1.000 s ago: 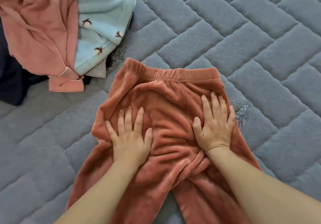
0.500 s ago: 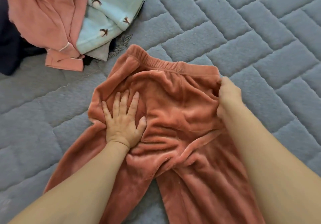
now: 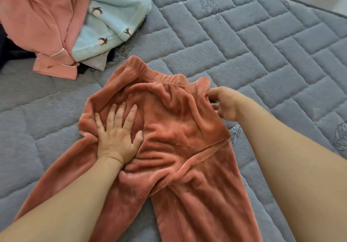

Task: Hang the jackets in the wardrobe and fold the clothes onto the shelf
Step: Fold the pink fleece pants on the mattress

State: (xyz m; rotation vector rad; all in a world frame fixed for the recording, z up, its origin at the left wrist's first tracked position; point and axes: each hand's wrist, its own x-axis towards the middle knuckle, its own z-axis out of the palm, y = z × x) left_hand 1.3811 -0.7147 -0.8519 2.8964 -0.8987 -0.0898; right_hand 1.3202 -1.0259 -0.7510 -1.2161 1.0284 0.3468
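Trousers lie flat on the mattress, waistband away from me, legs running toward me. My left hand presses flat on the left hip; my right hand pinches the right waistband corner, nearer for folding leftward.

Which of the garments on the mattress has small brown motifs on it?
The light blue fleece garment in the pile at the far left. The pink garment beside it and the rust-orange trousers are plain.

Rust-orange trousers lie on a grey quilted bed; beside them, a pink top and a pale-blue, brown-motif fleece.
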